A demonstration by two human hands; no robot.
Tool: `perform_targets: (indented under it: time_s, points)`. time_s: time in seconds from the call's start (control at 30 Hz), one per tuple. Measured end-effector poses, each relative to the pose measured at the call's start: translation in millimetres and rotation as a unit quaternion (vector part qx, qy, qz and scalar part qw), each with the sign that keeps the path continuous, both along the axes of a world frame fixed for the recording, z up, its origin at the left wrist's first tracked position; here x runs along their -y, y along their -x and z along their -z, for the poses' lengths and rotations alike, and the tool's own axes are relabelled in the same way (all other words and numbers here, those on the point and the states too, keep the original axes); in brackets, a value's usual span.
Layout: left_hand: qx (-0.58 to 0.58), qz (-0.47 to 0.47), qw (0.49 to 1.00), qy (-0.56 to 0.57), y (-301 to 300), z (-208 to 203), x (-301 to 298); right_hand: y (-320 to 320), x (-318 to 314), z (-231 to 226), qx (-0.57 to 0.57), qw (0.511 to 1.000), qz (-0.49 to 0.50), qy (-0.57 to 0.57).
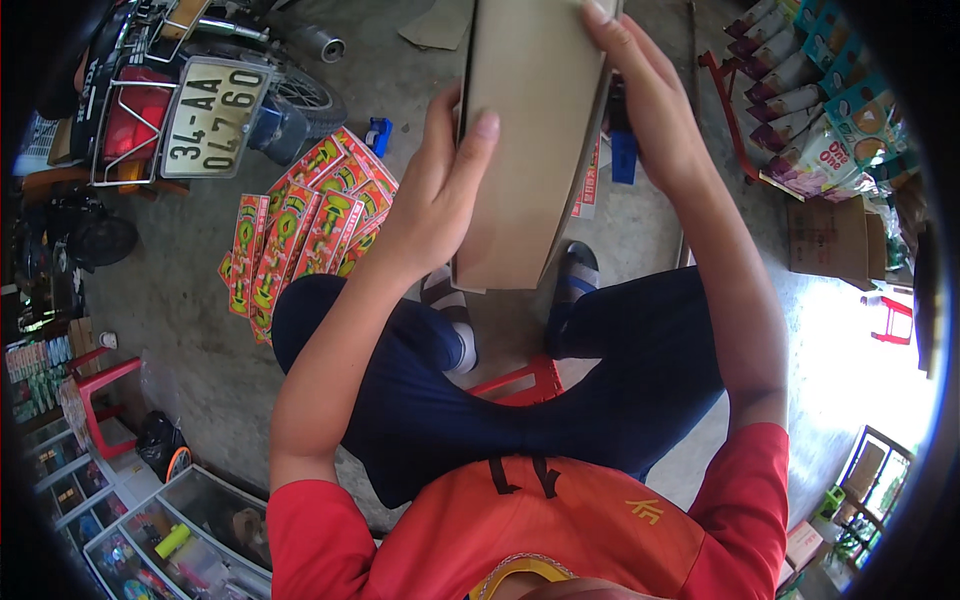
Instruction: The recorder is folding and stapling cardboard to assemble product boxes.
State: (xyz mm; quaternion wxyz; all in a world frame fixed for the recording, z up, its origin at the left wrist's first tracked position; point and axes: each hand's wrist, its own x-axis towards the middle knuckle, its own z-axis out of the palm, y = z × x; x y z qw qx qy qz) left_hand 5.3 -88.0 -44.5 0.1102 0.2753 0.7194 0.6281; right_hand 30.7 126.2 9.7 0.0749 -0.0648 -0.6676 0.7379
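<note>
I hold a long plain brown cardboard box [530, 140] up in front of me, its top end cut off by the picture's upper edge. My left hand [440, 190] grips its left side, thumb lying on the face. On the upper right side, my right hand [645, 90] has its thumb over the edge and the other fingers partly hidden. Beyond the box, close to my right wrist, part of a blue and black object [622, 145] shows. Several flat red-orange printed pieces [300, 220] overlap on the floor to the left, beside a small blue object [378, 137].
A motorbike [170, 110] stands at the far left. Colourful packets [820, 140] hang at the right, above an open carton [835, 240]. A glass display case [190, 530] is at the lower left, near a red stool [95, 400]. Between my legs shows a red plastic seat [530, 382].
</note>
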Motion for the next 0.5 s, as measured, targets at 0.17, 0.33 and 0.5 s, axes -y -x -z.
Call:
perform_targets:
  time_s: [0.17,0.33,0.5]
  points:
    - [0.01,0.009,1.0,-0.016,4.5,2.8,2.7,-1.8,-3.7,5.9,-0.066,0.993,-0.031,-0.093]
    - [0.01,-0.058,0.996,-0.071,11.6,-15.1,10.3,-11.5,8.2,17.7,-0.023,0.953,-0.164,-0.255]
    - [-0.062,-0.052,0.997,-0.015,9.3,-11.9,12.3,-8.7,13.6,8.3,-0.015,0.959,-0.12,-0.256]
